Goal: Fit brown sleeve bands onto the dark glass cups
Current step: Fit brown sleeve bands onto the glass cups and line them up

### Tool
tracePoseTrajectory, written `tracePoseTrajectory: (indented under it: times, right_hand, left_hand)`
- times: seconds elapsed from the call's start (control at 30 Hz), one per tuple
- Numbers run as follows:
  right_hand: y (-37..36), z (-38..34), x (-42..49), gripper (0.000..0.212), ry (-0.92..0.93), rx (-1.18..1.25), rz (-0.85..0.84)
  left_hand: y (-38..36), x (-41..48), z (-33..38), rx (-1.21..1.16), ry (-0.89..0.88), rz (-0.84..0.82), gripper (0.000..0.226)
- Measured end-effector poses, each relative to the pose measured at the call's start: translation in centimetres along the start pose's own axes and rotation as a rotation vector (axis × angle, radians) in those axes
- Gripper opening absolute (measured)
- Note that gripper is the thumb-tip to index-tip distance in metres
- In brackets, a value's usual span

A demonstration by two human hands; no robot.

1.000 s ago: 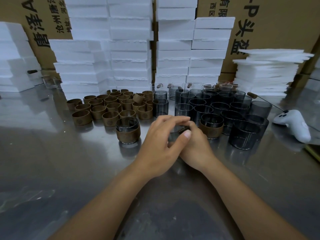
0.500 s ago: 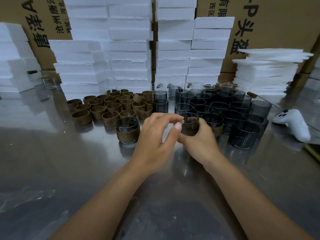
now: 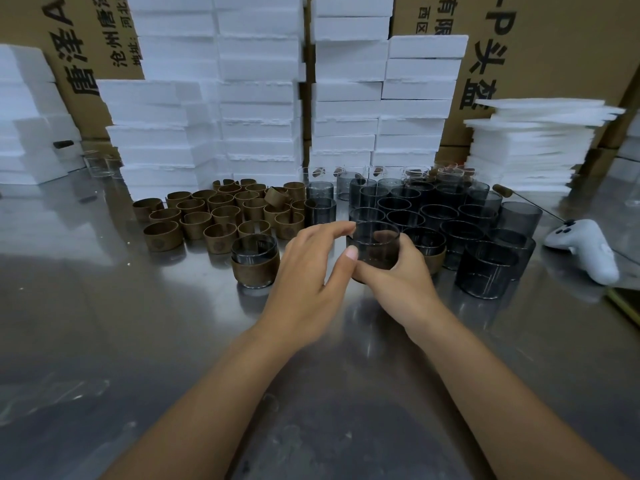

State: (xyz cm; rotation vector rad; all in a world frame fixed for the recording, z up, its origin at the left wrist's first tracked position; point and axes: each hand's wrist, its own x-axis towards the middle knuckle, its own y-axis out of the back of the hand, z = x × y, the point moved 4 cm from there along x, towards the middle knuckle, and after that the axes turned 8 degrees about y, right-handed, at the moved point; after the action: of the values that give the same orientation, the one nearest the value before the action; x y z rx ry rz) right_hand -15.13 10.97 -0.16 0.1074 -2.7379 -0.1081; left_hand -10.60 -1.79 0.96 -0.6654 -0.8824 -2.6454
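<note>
Curling round the lower wall of a dark, round smoked-glass cup [image 3: 375,242], the fingers [image 3: 407,254] of our right hand [image 3: 398,292] grip it before the other cups [image 3: 460,233]; our left hand [image 3: 304,271] pinches its near rim. We judge it light, rigid, slick, breakable: best held by the wall. Loose brown sleeve bands [image 3: 194,216] stand left on the shiny steel tabletop [image 3: 138,323], white foam slabs [image 3: 259,98] behind.

Right hand [image 3: 401,285] grips dark glass cup [image 3: 375,244] from below; left hand [image 3: 308,275] pinches its rim.

dark glass cup [image 3: 375,242]: upright, centre | brown sleeve bands [image 3: 221,211]: clustered left
</note>
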Motion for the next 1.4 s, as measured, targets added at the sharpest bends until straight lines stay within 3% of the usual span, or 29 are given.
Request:
tracePoseTrajectory:
  times: [0.67, 0.97, 1.23, 1.4]
  right_hand:
    - [-1.3, 0.2, -0.3, 0.042, 0.053, -0.039, -0.172]
    - [-1.7, -0.2, -0.4, 0.052, 0.074, -0.124, -0.265]
    - [-0.6, 0.1, -0.1, 0.037, 0.012, -0.146, -0.122]
    - [0.0, 0.4, 0.0, 0.04, -0.045, -0.074, -0.032]
  left_hand:
    - [-0.8, 0.7, -0.8, -0.136, 0.068, -0.157, 0.05]
    - [-1.0, 0.1, 0.7, -0.068, -0.066, -0.149, 0.054]
    - [-0.6, -0.2, 1.3, -0.102, -0.125, -0.093, 0.038]
    - [-0.2, 0.0, 1.0, -0.11, -0.099, -0.026, 0.039]
